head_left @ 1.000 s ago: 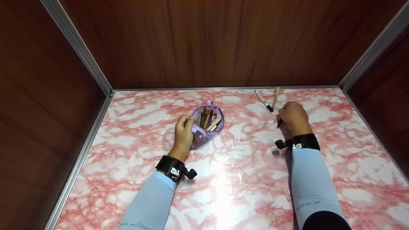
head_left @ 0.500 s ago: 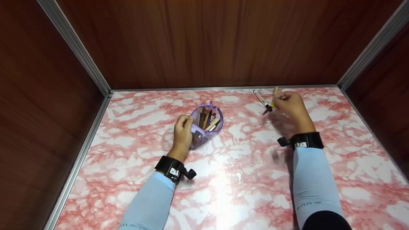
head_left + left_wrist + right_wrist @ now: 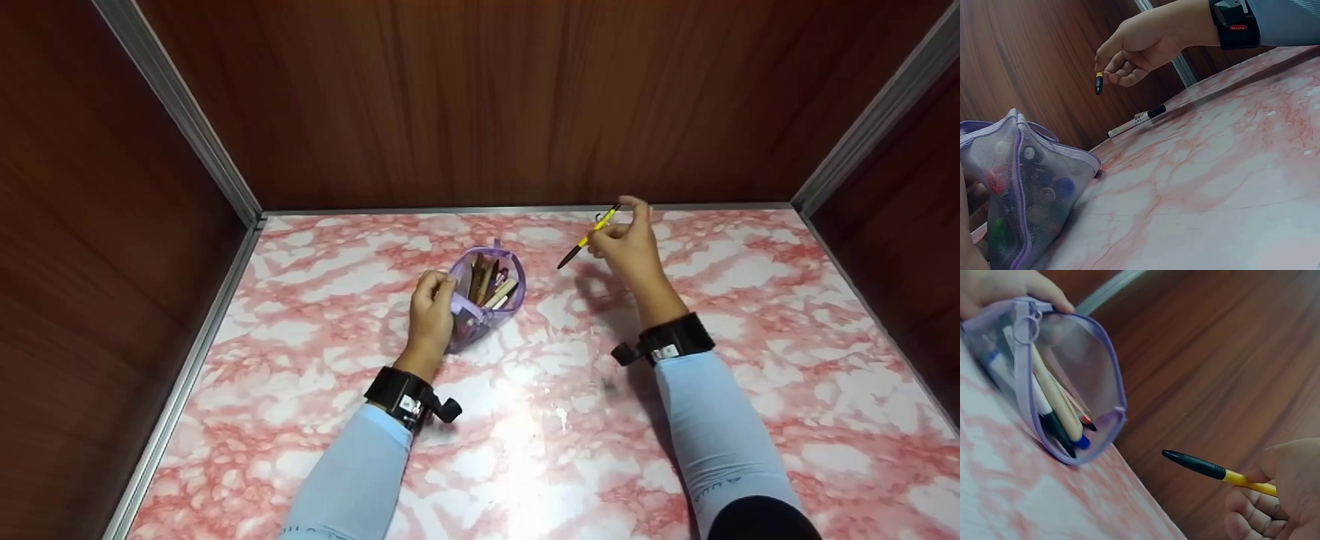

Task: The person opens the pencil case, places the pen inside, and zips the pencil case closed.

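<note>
A purple-edged mesh pencil pouch [image 3: 471,327] stands on the table with its zipped mouth open. My left hand [image 3: 430,315] grips its near-left rim between thumb and fingers. Several pens and markers are inside, among them a beige pen [image 3: 1057,400]. To the right of the pouch, my right hand [image 3: 631,251] pinches a yellow pen [image 3: 583,242] with a black tip section between thumb and fingers, index finger raised at its back end. The pen slants in the air, black end toward the pouch, above the table.
A white marker [image 3: 1134,123] with a black cap lies on the table toward the back, a beige piece just behind it; my right hand hides them in the head view. Wood-grain panels [image 3: 487,105] enclose the pink-marbled table [image 3: 315,390] at the back and sides.
My right hand has lifted the yellow pen from the right side and carried it left toward the pouch, turning it into view. The left hand and pouch have stayed put.
</note>
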